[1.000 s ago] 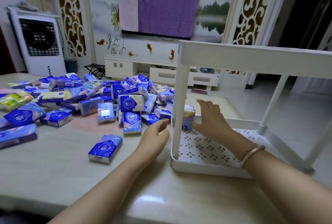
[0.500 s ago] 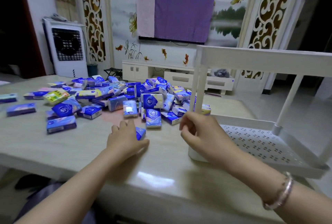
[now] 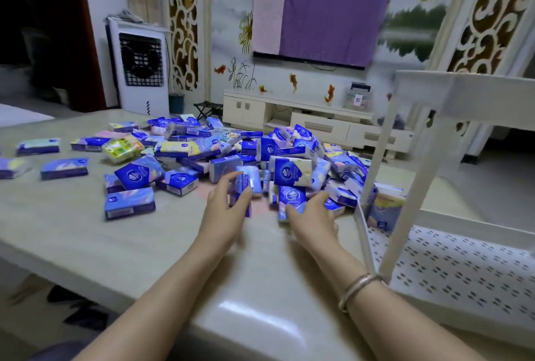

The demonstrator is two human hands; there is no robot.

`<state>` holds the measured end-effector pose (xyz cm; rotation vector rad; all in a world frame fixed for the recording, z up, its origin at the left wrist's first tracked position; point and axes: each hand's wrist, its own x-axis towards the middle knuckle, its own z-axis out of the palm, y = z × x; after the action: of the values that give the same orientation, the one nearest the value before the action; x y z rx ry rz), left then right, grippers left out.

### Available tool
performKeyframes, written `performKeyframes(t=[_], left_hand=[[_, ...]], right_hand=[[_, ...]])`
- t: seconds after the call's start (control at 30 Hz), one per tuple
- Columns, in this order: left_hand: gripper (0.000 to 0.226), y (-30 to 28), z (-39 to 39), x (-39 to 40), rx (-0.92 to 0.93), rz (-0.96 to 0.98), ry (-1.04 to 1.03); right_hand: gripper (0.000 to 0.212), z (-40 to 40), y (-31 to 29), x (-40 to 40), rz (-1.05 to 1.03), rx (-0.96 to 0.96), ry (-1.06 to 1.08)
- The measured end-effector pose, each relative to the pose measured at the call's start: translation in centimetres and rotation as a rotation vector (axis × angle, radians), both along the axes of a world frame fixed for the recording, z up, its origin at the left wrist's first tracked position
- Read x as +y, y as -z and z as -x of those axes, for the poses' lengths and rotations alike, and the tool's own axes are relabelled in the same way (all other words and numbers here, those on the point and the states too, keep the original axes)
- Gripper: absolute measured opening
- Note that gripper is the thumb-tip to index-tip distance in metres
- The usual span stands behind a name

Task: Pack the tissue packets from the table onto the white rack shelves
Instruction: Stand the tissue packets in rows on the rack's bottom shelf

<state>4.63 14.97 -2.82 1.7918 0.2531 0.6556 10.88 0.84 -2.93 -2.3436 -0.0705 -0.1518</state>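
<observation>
Left of the white rack [image 3: 405, 164], both hands work the packet heap [image 3: 260, 155]: the left hand [image 3: 224, 207] pinches one upright packet [image 3: 241, 191]; the right hand [image 3: 311, 216] curls round another packet [image 3: 292, 198], probably readying both for shelving.

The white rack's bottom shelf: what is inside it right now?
The bottom shelf holds a few tissue packets stacked in its far corner; a rack post hides part of them, so their count is unclear.

Pretty clearly a home living room: wall-mounted TV [image 3: 321, 23] under a purple cloth top center, low white TV cabinet [image 3: 315, 123] below it, painted mural wall, standing air cooler [image 3: 142, 68] upper left.
</observation>
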Motion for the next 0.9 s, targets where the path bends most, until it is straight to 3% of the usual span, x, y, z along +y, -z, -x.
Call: performKeyframes(t=[0.13,0.3,0.4,0.47,0.53,0.6,0.67,0.73,0.8,0.9], left_hand=[[0.024,-0.3,-0.8,0.2,-0.021,0.167,0.073],[0.015,-0.5,-1.8,-1.5,0.016,0.443,0.217],[0.022,-0.6,-2.2,-1.9,-0.022,0.56,0.231],[0.032,-1.0,-2.1,-1.8,-0.041,0.591,0.232],[0.042,-1.2,-1.9,-1.5,-0.033,0.612,0.214],[0.04,-1.3,-1.9,-1.0,-0.032,0.643,0.176],[0.032,-1.5,-1.8,-0.4,-0.023,0.669,0.132],[0.029,-1.6,-1.5,0.3,0.009,0.707,0.112],[0.024,-1.8,-1.2,0.7,0.04,0.74,0.103],[0.03,-2.1,-0.7,0.7,0.068,0.763,0.113]], right_hand=[[0.038,0.6,0.5,0.1,-0.349,-0.229,-0.137],[0.035,2.0,-0.4,0.3,-0.313,-0.476,-0.282],[0.028,2.5,-0.7,0.5,-0.329,-0.486,-0.417],[0.019,2.6,-1.1,0.5,-0.391,-0.396,-0.526],[0.028,2.8,-1.3,0.5,-0.438,-0.311,-0.57],[0.039,2.3,-1.0,0.5,-0.31,-0.42,-0.483],[0.056,1.4,-0.4,0.6,-0.016,-0.584,-0.374],[0.065,0.7,0.1,0.8,0.239,-0.583,-0.37],[0.061,0.5,0.4,1.3,0.384,-0.506,-0.385],[0.041,0.4,0.7,1.4,0.414,-0.581,-0.337]])
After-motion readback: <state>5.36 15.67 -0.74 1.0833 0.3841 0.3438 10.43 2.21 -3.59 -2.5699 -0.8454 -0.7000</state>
